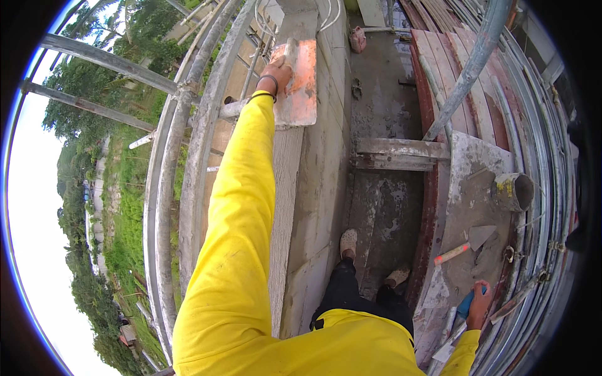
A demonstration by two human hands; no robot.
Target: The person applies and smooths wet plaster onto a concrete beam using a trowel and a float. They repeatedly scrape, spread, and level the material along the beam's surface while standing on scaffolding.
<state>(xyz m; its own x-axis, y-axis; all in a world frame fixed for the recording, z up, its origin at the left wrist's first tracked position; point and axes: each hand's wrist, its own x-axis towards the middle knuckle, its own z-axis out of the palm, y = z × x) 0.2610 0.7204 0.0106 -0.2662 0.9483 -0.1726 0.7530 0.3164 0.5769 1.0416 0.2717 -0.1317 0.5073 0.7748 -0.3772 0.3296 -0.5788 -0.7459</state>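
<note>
Near: right hand [480, 305] low at the mortar board [467, 188], clenched on a blue-handled tool [467, 305]; tool's working end hidden. Red-handled trowel [467, 245] lies loose on the board, mortar bucket [514, 191] on its side beyond. Feet on the scaffold deck [382, 207] beside the block wall [320, 188]. Far: left hand [274, 75] at full reach, gripping an orange plaster float [300, 84], blade flat on the wall's top face. Judgement: keep the float flat with even pressure and short passes, don't overreach past the scaffold tubes [188, 156]; weight over the feet, long drop on that side
</note>
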